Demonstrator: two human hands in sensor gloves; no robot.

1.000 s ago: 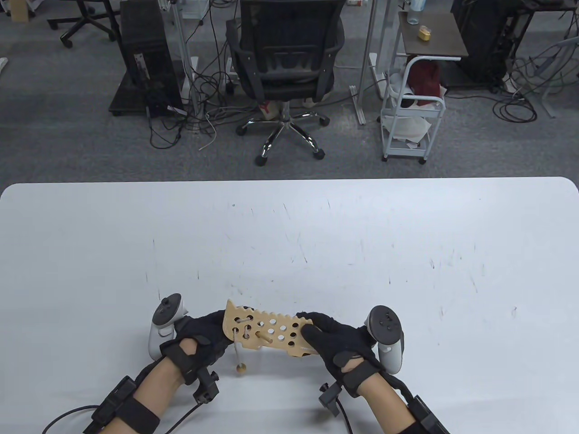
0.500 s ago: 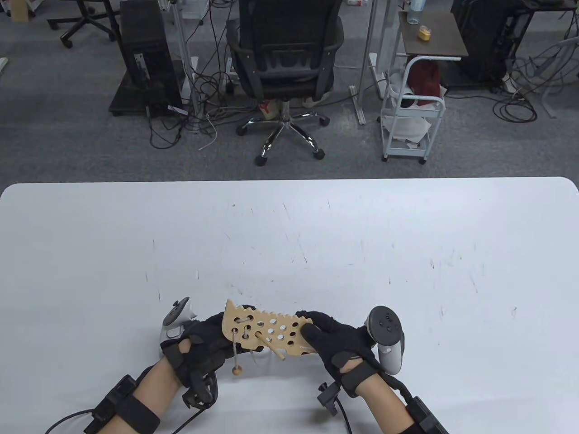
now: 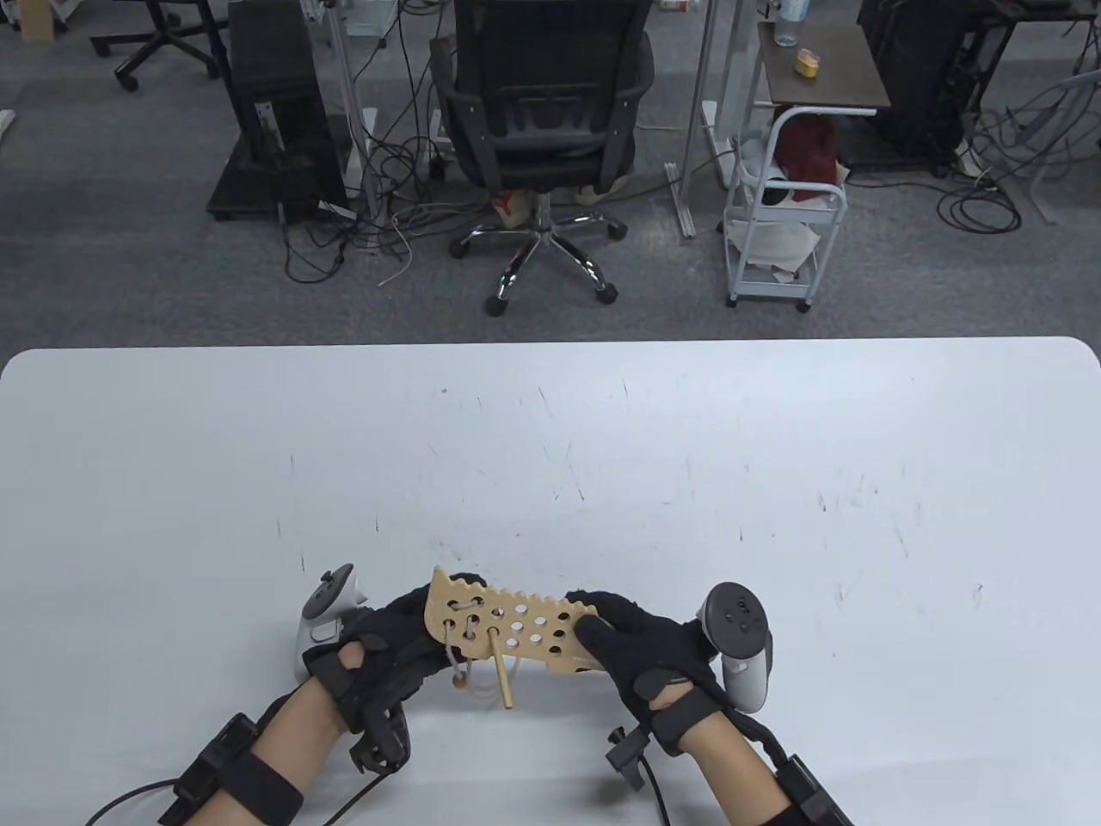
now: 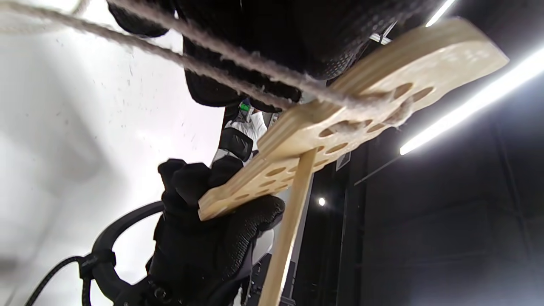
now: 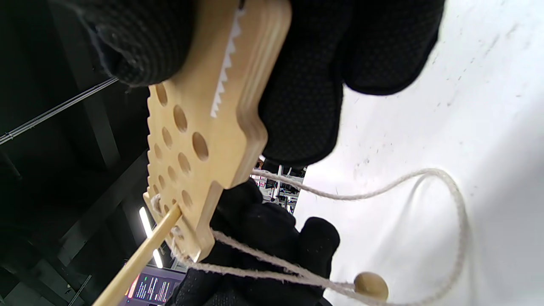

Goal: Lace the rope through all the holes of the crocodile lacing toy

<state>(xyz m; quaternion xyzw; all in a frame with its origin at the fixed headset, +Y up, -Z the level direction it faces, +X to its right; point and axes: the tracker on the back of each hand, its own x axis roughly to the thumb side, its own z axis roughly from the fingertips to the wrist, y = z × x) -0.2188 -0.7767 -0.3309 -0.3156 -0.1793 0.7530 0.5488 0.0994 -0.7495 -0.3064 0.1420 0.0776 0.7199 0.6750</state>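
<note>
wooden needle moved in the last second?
Yes. The wooden needle has pushed further out of the crocodile board, toward the near table edge; a second ago only a stub showed.

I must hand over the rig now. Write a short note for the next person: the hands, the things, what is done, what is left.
Left hand: grips the toy's laced end, above the table.
Right hand: grips the other end.
Needle: stuck through a hole, pointing toward the person, held by neither hand.
Rope: hangs slack under the toy, bead at its end.
Done: a few holes at the left end laced.
Left: pull the needle through, lace the many open holes.
</note>
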